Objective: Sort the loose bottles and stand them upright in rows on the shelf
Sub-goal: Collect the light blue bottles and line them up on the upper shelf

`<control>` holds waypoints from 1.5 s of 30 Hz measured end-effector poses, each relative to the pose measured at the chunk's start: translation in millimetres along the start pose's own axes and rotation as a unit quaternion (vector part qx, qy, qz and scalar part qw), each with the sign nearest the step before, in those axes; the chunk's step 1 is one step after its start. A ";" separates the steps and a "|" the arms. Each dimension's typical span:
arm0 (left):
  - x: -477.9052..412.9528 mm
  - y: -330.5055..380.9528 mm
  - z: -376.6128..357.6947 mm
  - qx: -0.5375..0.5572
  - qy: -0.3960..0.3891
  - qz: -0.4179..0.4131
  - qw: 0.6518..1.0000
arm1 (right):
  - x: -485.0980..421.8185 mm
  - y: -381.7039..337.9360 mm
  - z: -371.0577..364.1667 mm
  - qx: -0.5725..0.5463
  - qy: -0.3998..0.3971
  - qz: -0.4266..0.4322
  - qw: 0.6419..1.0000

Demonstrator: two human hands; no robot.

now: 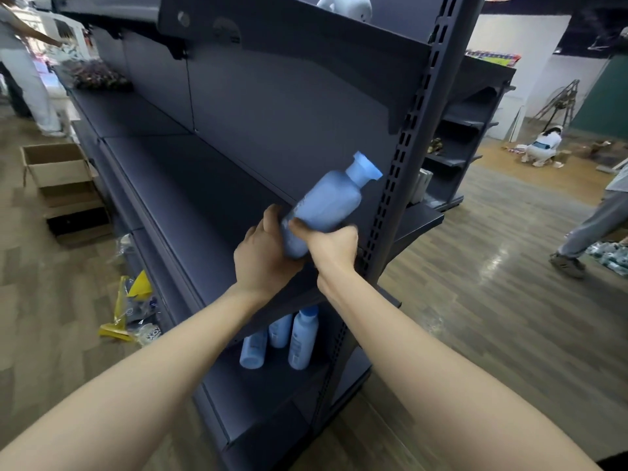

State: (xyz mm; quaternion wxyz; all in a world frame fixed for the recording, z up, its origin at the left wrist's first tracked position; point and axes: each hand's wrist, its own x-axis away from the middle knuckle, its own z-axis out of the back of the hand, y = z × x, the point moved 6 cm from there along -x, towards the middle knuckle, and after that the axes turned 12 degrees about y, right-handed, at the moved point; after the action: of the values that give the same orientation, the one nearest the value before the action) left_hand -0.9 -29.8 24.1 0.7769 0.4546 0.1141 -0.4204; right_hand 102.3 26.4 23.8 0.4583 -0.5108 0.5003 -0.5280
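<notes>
Both hands, left hand [261, 253] and right hand [331, 248], grip one blue bottle [323, 209] by its base, tilted above the dark shelf [190, 185]. Placing is under way; next it probably needs righting and setting down upright on that shelf.

We reach both bare forearms forward and up, wrists nearly meeting. Our left hand [263, 253] cups from below and behind, fingers curled out of view — thumb edge raised. Our right hand [331, 244] closes in a firm grip from the front, knuckles bent, thumb pressing across, both hands touching one another.
</notes>
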 end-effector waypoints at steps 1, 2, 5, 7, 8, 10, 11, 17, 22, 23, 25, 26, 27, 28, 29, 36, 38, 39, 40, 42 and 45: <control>-0.5 -3.7 4.5 0.008 -0.009 0.016 1.000 | 3.3 -0.8 -0.4 -0.004 -0.024 0.019 1.000; -1.0 -7.4 9.4 0.014 -0.020 0.031 0.999 | 6.6 -1.3 -0.7 -0.007 -0.050 0.039 0.998; -1.5 -18.4 21.2 0.036 -0.054 0.060 0.996 | 16.0 -2.8 -2.6 0.010 -0.118 0.099 0.988; -2.0 -26.5 26.9 0.059 -0.070 0.072 0.993 | 18.6 -2.7 -5.1 0.020 -0.143 0.121 0.982; -2.2 -30.7 29.4 0.078 -0.077 0.079 0.991 | 18.7 -2.7 -6.7 0.019 -0.156 0.125 0.980; -1.4 -37.6 33.4 0.121 -0.098 0.093 0.983 | 19.8 -3.6 -11.4 0.014 -0.189 0.126 0.974; -0.6 -40.4 34.8 0.141 -0.111 0.099 0.979 | 20.9 -4.3 -14.0 0.013 -0.207 0.124 0.970; 2.7 -51.3 44.0 0.259 -0.177 0.120 0.942 | 31.8 -6.0 -34.3 0.017 -0.310 0.094 0.946; 5.5 -58.0 51.3 0.322 -0.204 0.134 0.915 | 50.2 -11.1 -50.8 0.070 -0.350 0.115 0.927; 6.3 -60.9 52.0 0.328 -0.209 0.138 0.911 | 53.1 -11.5 -53.9 0.082 -0.342 0.123 0.928; 7.9 -67.2 54.0 0.342 -0.219 0.147 0.902 | 56.5 -12.0 -59.3 0.100 -0.313 0.126 0.936; 8.9 -69.6 55.6 0.350 -0.224 0.149 0.897 | 57.8 -11.8 -62.0 0.109 -0.300 0.124 0.940; 9.9 -71.9 57.6 0.357 -0.230 0.150 0.893 | 59.6 -11.3 -64.7 0.119 -0.289 0.121 0.942; 10.8 -74.5 59.9 0.362 -0.234 0.151 0.889 | 60.9 -10.6 -67.5 0.129 -0.280 0.121 0.944; 11.5 -77.5 62.1 0.367 -0.235 0.153 0.887 | 62.8 -10.2 -70.4 0.137 -0.273 0.123 0.944; 6.9 -95.1 83.6 0.340 -0.209 0.155 0.904 | 77.2 -13.8 -93.7 0.131 -0.251 0.153 0.947; 3.0 -100.2 94.5 0.320 -0.176 0.158 0.917 | 80.7 -10.4 -103.0 0.112 -0.252 0.141 0.951; 1.8 -102.3 100.1 0.309 -0.156 0.159 0.925 | 82.8 -8.9 -108.1 0.103 -0.252 0.137 0.952; 1.5 -104.0 105.6 0.298 -0.138 0.160 0.931 | 85.3 -7.9 -113.2 0.099 -0.252 0.135 0.953; 1.7 -107.4 114.8 0.278 -0.108 0.168 0.940 | 90.8 -6.8 -123.4 0.101 -0.249 0.139 0.953; 1.0 -113.1 129.0 0.247 -0.071 0.181 0.949 | 102.3 -7.8 -137.6 0.106 -0.262 0.151 0.947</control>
State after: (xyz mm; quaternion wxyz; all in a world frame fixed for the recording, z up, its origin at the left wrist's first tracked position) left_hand -112.3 -160.2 26.9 0.7095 0.6145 -0.1329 -0.3184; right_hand -40.8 -66.5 42.9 0.6988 -0.4980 0.3750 -0.3508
